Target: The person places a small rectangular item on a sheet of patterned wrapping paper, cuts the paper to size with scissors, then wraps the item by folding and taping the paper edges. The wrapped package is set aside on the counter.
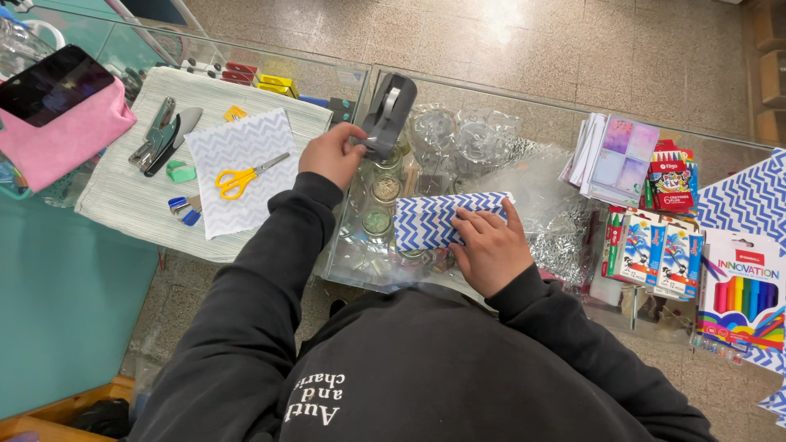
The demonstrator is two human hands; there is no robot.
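The wrapped parcel, covered in blue-and-white zigzag paper, lies on the glass bench directly under the right hand, whose fingers are spread flat and press the paper fold down. The left hand is closed around the grey tape dispenser, just ahead of the parcel and to its left.

To do this well, I judge the right hand should hold its pressure on the seam so the paper does not spring open (the fold looks tight now), while the left pulls a short strip and tears it cleanly against the dispenser's edge.

Farther to the left hand's side, on a striped cloth, lie yellow scissors on a spare zigzag sheet. Beyond the right hand stand boxes of crayons.
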